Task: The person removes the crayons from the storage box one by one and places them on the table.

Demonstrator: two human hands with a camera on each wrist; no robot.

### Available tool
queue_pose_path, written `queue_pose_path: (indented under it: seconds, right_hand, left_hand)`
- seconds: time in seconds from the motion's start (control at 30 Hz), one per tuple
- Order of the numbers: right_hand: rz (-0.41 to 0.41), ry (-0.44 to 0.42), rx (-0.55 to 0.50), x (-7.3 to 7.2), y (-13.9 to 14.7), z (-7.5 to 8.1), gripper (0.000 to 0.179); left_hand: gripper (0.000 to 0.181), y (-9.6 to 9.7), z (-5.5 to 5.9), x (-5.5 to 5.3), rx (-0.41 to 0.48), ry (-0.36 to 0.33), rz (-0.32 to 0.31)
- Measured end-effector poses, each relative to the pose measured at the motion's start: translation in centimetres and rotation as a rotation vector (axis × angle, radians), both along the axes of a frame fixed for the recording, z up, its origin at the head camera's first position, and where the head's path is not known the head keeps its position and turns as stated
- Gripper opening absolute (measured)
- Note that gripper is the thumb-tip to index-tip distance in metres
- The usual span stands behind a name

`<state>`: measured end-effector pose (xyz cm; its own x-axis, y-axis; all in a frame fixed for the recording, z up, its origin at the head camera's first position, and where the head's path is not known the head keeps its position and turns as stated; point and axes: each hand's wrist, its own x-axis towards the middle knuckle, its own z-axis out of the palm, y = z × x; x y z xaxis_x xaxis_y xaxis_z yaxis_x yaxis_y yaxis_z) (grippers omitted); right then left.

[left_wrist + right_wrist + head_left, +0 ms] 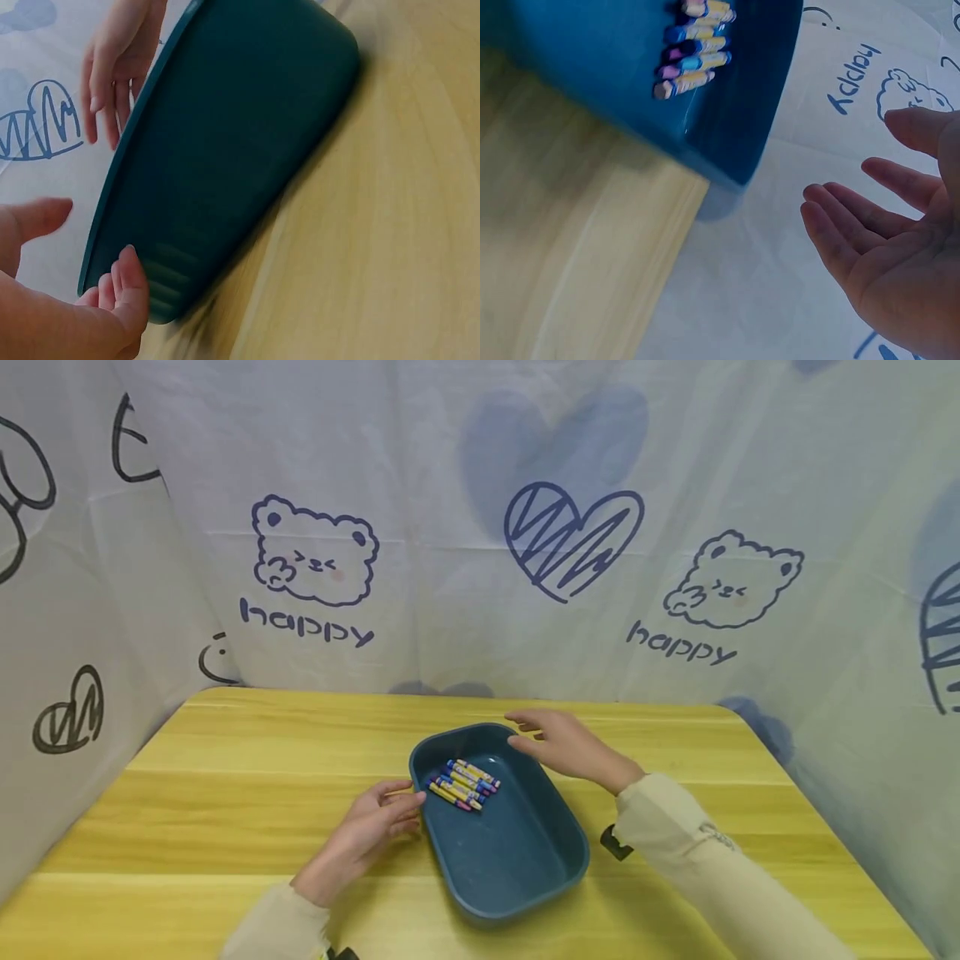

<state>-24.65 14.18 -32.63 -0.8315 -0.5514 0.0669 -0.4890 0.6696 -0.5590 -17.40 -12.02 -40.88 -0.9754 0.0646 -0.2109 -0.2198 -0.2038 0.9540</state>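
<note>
A dark teal plastic tray with rounded corners sits at an angle on the table. Several crayons in yellow-and-blue wrappers lie side by side at its far left end. My left hand is at the tray's left wall, its fingertips right at the outer side in the left wrist view, thumb apart from the fingers. Over by the far right corner, my right hand has its fingers loosely extended; in the right wrist view the hand stands off from the tray with nothing in it.
The yellow wood-grain table extends on both sides of the tray. White cloth printed with bears and hearts hangs behind the table's far edge and along both sides. A small black object shows under the right cuff.
</note>
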Motion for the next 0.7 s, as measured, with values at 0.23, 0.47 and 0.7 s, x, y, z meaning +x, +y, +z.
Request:
queue_pose_path:
  seconds: [0.23,0.47,0.7]
  right_hand:
    - [-0.068,-0.118,-0.038,-0.8,-2.2,-0.1,0.043]
    - [-0.094,-0.159,-0.081,-1.4,-3.9,-1.0,0.039]
    - [-0.117,-0.118,-0.141,-2.2,-4.9,-3.0,0.031]
  left_hand:
    - [0.051,0.3,0.1,0.2,0.054,-0.021,-0.020]
    - [0.045,0.2,0.0,0.2,0.111,-0.020,-0.045]
    - [0.033,0.4,-0.1,0.3,0.144,-0.023,-0.042]
